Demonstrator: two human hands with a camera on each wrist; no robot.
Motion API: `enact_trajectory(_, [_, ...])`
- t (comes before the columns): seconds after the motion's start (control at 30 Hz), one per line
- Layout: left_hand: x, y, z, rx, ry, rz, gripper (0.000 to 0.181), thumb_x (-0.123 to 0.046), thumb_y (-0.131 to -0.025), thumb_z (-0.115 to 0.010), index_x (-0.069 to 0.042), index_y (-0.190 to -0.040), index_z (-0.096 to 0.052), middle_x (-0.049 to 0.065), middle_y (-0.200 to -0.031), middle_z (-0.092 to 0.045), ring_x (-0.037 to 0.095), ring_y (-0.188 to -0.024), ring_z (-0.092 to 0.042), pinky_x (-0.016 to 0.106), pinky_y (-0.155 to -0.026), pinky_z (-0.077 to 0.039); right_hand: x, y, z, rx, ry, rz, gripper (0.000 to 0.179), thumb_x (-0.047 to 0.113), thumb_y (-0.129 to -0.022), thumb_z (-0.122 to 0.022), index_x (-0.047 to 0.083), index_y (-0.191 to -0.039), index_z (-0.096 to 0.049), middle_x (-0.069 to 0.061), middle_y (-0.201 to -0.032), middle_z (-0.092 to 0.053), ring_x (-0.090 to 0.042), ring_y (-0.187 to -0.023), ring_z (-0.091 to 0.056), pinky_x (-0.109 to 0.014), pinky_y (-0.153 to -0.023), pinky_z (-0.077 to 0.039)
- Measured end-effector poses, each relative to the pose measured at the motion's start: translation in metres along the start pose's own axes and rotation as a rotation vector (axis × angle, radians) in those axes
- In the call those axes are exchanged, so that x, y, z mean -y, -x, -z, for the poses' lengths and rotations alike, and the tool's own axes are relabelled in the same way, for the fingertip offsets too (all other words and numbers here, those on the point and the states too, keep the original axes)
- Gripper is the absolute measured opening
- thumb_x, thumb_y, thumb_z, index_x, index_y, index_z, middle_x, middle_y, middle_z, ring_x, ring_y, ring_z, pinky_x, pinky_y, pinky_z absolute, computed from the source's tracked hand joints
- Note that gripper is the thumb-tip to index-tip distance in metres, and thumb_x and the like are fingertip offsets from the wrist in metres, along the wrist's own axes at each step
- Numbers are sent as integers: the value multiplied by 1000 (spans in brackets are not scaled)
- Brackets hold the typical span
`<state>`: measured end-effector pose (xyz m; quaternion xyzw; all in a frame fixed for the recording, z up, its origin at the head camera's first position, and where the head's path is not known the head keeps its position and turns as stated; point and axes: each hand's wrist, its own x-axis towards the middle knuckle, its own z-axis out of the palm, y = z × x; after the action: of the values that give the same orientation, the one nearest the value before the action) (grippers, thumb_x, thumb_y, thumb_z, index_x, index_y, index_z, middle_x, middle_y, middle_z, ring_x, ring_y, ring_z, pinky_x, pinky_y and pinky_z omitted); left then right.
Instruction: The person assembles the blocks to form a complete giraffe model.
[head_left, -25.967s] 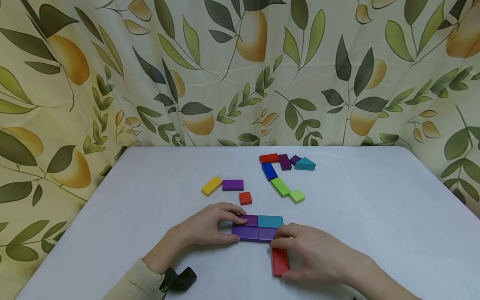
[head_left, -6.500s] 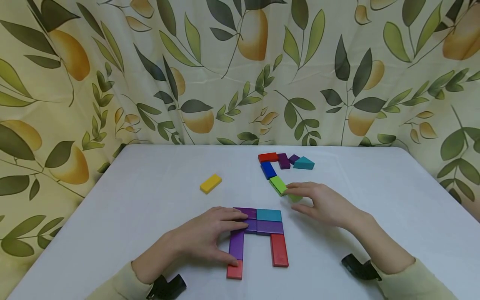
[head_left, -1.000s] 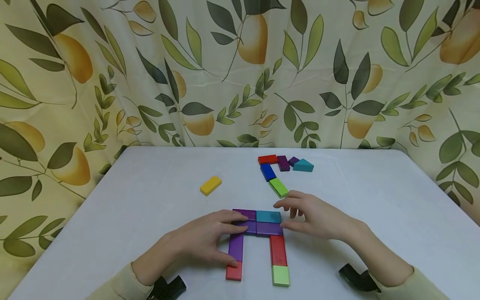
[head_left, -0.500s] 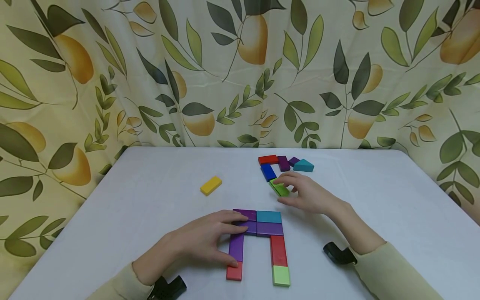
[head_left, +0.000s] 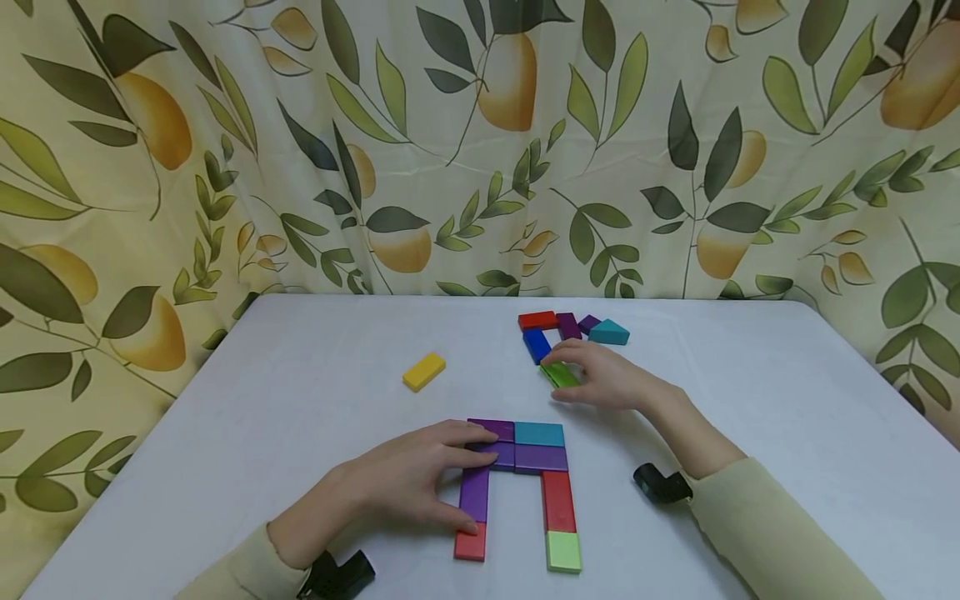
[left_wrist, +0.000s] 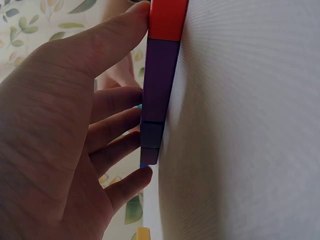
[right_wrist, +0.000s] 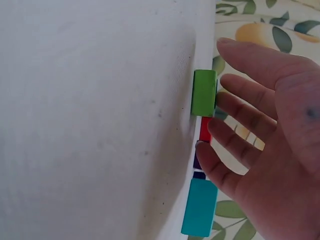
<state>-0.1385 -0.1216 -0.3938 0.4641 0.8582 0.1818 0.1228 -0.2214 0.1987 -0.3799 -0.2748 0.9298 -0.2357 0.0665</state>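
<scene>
My left hand (head_left: pixel 416 467) rests with spread fingers on the flat arrangement of coloured blocks. Its fingertips touch the purple blocks (head_left: pixel 540 458) at the top and its thumb lies on the small red block (head_left: pixel 470 546) at the lower left. A teal block (head_left: pixel 538 434), a longer red block (head_left: pixel 558 502) and a small light green block (head_left: pixel 563 552) make up the right side. Farther back, my right hand (head_left: pixel 611 375) reaches over a green block (head_left: pixel 558 376). In the right wrist view its thumb stands apart from that green block (right_wrist: pixel 204 92), with loosely bent fingers beside it.
Behind the right hand lie a blue block (head_left: pixel 536 346), a red block (head_left: pixel 537 320), dark purple blocks (head_left: pixel 568 326) and a teal triangular block (head_left: pixel 609 332). A yellow block (head_left: pixel 423 372) lies alone at the left. A patterned curtain (head_left: pixel 480 167) hangs behind the white table (head_left: pixel 300 375).
The small light green block now sits below the longer red one. My right hand has moved from the arrangement back to the green block. The left hand stays in place.
</scene>
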Motion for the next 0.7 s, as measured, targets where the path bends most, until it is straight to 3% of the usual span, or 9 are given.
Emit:
enact_trajectory(0.27, [0,-2,-1,14,10,15,76,-65,-86,-68,-23,-147,-55,-10,-158,-37,17,-147,-29,43,-113,-36,-2,13,5,19,27,-27,49,29,-85,-82,7,-127,-69,-19,-129,-55,-39,-122,-50,-59,-98,-48])
enact_trajectory(0.53, [-1,-1,0,21,15,37,76,-66,-86,-68,-24,-148,-55,-10,-158,-37,17,-146,-30,44,-113,-37,-4,26,10,31,17,-52,51,26,-82,-84,6,-126,-69,-14,-119,-56,-28,-105,-55,-46,-89,-53])
enact_trajectory(0.7, [-2,-1,0,18,13,31,75,-63,-86,-70,-23,-147,-55,-9,-158,-37,17,-146,-30,43,-112,-38,-1,28,8,22,15,-54,46,23,-83,-84,6,-123,-70,-14,-120,-55,-29,-106,-55,-48,-92,-53])
